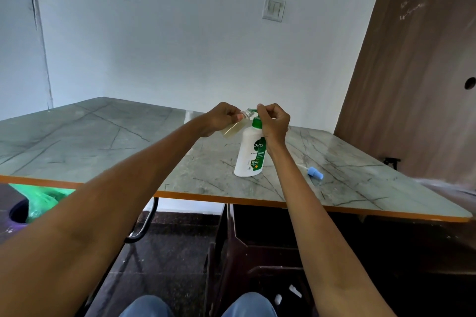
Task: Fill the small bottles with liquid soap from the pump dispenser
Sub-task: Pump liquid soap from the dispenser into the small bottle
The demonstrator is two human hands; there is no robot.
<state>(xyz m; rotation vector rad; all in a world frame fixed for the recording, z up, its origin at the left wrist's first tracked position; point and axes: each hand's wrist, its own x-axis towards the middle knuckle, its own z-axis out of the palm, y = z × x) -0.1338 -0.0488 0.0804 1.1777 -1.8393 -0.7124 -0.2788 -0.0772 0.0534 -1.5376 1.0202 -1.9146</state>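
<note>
Small bottle (pixel 235 128) sits tilted in my left hand (pixel 222 119), fingers curled round its clear body, so its threaded neck meets the green spout of the pump dispenser (pixel 251 153) just beside my fingertips. My right hand (pixel 273 121) is closed over the pump head, fingers bunched on top, ready, I judge, to press while the dispenser stands on the table (pixel 103 136) below my wrist. Tilting keeps the narrow mouth under the nozzle. Pale yellow soap already lies in the bottle's lower part; it looks partly full. 1 blue cap (pixel 315 172) lies on the table, near my right forearm, well apart from my fingers.
</note>
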